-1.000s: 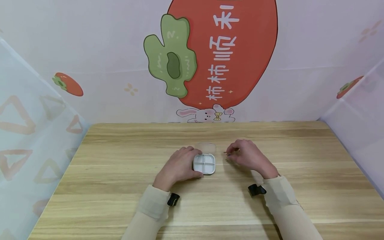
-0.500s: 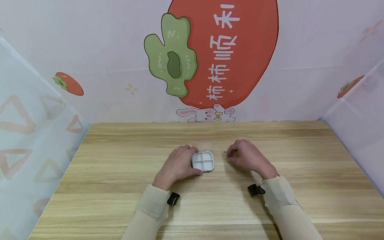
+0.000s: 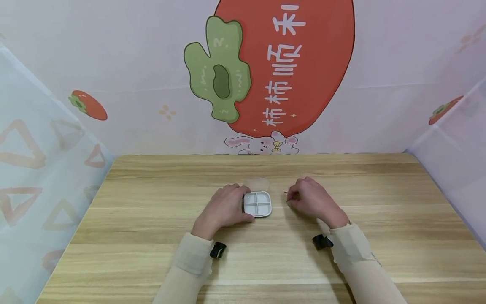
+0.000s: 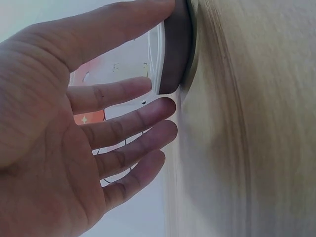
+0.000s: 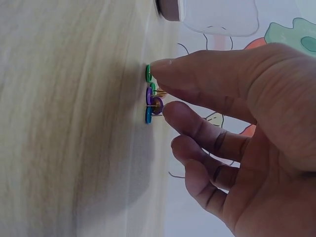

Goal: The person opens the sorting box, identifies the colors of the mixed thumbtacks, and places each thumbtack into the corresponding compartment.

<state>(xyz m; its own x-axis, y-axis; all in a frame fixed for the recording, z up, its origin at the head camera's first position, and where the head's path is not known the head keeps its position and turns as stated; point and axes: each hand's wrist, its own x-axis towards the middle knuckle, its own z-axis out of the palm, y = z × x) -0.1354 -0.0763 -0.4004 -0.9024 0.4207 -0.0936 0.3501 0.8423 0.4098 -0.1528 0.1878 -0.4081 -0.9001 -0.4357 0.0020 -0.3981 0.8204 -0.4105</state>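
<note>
A small white pill box [image 3: 257,204] with a divided inside stands on the table, its clear lid [image 3: 258,183] folded back. My left hand [image 3: 224,210] holds the box at its left side, thumb at the near edge and index finger at the far one. In the left wrist view the box [image 4: 177,54] shows a dark outer wall. To its right, my right hand [image 3: 313,202] is low over several thumbtacks, mostly hidden in the head view. In the right wrist view, the thumb tip overlaps a green thumbtack [image 5: 148,73]; purple [image 5: 157,105] and blue thumbtacks [image 5: 148,115] lie near the index fingertip, which is apart from the thumb.
The wood-grain table [image 3: 152,261] runs back to a printed cloth wall [image 3: 144,50], with cloth sides at left and right. A black strap piece [image 3: 217,250] sits at the left cuff and another black piece [image 3: 322,242] at the right cuff.
The pill box and left hand shifted slightly away from me early on, then stayed. My right fingers drew closer together over the thumbtacks, covering more of them in the head view.
</note>
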